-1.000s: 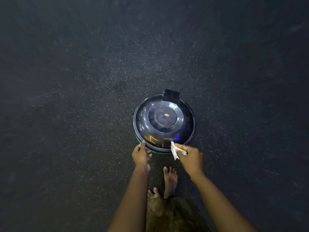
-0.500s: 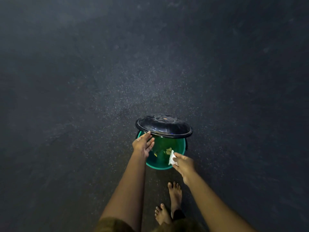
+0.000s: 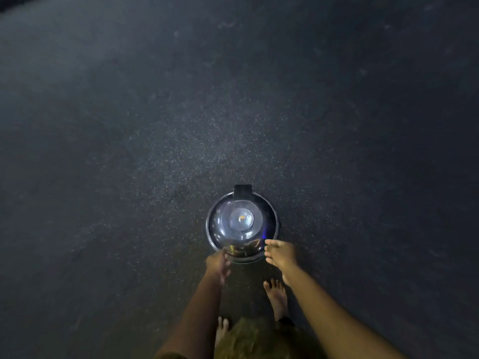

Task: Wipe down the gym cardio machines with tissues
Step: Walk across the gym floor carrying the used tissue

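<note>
Head view, sole view. Round bin (image 3: 276, 225) on dark speckled floor (image 3: 155, 125), just ahead of right foot (image 3: 276, 296) and toes of left foot (image 3: 222, 330), both bare. Black domed lid (image 3: 242, 230) down flat over the opening, glossy, glare at its centre; black tab (image 3: 242, 189) at the far rim. At the lid's near-left edge, left hand (image 3: 217, 264), motion-blurred: touching the rim or just clear of it, cannot tell; curl of fingers, cannot tell; nothing seen in it. At the near-right edge, right hand (image 3: 281, 252), fingers straight and spread, thumb apart, holding nothing. No tissue in view: none in either hand, on the lid or on the floor; whether one lies inside the bin under the lid, cannot tell. No cardio machines in view. Olive garment (image 3: 254, 338) at the bottom edge. Stage, as a judgement: appears to be the end of a disposal step, with lid down and right hand empty. Share of wiping done: not assessable with no machine in sight. Left to do, if any machine remains: fetch a fresh tissue, return, wipe.
</note>
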A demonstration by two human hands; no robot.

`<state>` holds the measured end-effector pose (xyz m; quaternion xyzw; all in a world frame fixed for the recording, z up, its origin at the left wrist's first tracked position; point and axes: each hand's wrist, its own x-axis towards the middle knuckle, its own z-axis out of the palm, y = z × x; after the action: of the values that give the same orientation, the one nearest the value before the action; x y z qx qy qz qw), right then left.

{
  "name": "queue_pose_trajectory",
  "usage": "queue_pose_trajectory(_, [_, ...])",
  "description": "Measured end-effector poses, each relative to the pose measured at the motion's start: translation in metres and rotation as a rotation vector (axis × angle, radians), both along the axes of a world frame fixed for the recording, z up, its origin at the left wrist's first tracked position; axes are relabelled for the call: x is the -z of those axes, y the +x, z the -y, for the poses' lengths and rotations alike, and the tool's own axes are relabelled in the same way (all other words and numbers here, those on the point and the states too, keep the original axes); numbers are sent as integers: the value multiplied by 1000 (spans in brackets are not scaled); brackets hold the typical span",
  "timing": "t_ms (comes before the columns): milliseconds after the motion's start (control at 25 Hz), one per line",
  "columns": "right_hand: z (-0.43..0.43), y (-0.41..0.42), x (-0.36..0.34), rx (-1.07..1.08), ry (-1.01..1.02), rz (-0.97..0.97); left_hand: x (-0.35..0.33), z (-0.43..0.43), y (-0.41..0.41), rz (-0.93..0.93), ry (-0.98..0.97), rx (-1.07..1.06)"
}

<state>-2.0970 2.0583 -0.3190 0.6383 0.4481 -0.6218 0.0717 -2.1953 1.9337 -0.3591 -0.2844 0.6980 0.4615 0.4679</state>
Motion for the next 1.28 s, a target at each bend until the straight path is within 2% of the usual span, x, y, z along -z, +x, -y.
queue_pose_trajectory(120, [21, 4, -18, -21, 109, 2, -19, 22, -1, -314, -110, 587])
queue_pose_trajectory(240, [53, 11, -49, -61, 286, 52, -52, 42, -5, -521, -21, 1076])
queue_pose_trajectory(360, [97, 30, -85, -57, 443, 142, -79, 63, -11, -611, 103, 1438])
queue_pose_trajectory(520, [171, 74, -116, 125, 484, 245, -116, 75, -3, -778, 273, 1862])
queue_pose_trajectory(680, [249, 131, -134, 290, 540, 350, -143, 82, 51, -953, 356, 2338])
queue_pose_trajectory(920, [434, 204, -156, 663, 602, 505, -175, 170, 169, -986, 683, 2778])
queue_pose_trajectory(1120, [659, 223, -199, 963, 570, 765, -209, 348, 254, -952, 1219, 3091])
queue_pose_trajectory(1280, [823, 215, -222, 1224, 396, 886, -237, 491, 300, -905, 1525, 3337])
